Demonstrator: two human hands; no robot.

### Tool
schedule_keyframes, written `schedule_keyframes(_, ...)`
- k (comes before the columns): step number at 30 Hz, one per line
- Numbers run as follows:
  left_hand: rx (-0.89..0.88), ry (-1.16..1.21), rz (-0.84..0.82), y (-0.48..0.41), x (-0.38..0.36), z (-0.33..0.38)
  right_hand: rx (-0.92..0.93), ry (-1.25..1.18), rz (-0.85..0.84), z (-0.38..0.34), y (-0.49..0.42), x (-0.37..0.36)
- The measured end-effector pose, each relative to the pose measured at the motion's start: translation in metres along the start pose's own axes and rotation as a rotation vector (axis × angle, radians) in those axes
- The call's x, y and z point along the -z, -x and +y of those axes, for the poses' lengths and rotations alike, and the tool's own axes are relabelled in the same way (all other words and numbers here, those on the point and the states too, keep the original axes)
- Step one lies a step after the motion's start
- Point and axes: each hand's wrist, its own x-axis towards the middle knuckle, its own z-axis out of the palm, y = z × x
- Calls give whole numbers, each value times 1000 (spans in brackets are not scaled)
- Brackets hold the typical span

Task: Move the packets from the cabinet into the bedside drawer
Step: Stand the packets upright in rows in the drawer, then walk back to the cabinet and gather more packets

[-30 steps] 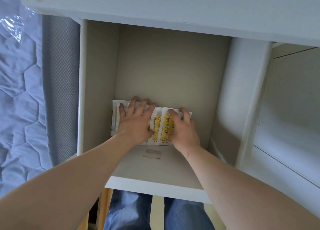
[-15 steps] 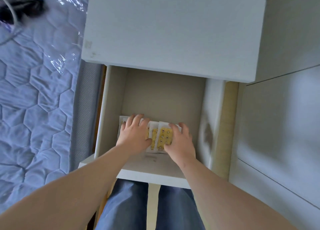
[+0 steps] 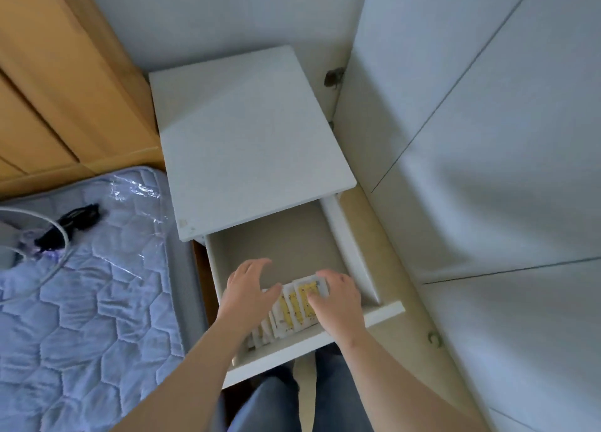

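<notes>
The bedside drawer point(image 3: 345, 236) stands pulled out under the white bedside table top point(image 3: 247, 145). Several white packets with yellow print point(image 3: 294, 309) lie fanned and overlapping near the drawer's front. My left hand point(image 3: 248, 290) is over their left end with fingers loosely curved and spread, holding nothing; it hides part of the packets. My right hand point(image 3: 336, 300) is at their right end, fingers curled over the far edge of the top packet and thumb on its yellow face.
White cabinet doors point(image 3: 487, 139) fill the right side, close to the drawer. A quilted mattress point(image 3: 81, 318) with a black cable bundle point(image 3: 73, 222) lies left. A wooden headboard point(image 3: 48, 90) is behind it. My legs in jeans point(image 3: 266, 402) stand under the drawer front.
The view pulled back and up, so the whole bedside table shows. My left hand lifted off the packets and its fingers spread. My right hand's fingers curled over the top packet's edge.
</notes>
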Motion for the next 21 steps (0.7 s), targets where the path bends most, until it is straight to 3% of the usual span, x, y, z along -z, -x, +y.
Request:
schedule_keyframes(11, -322, -28, -139, 85, 35, 62, -185, -649, 380, -15, 131, 4)
schedule_keyframes(21, -740, 10, -450, 250, -89, 170, -330, -1185, 1049, 109, 321, 56)
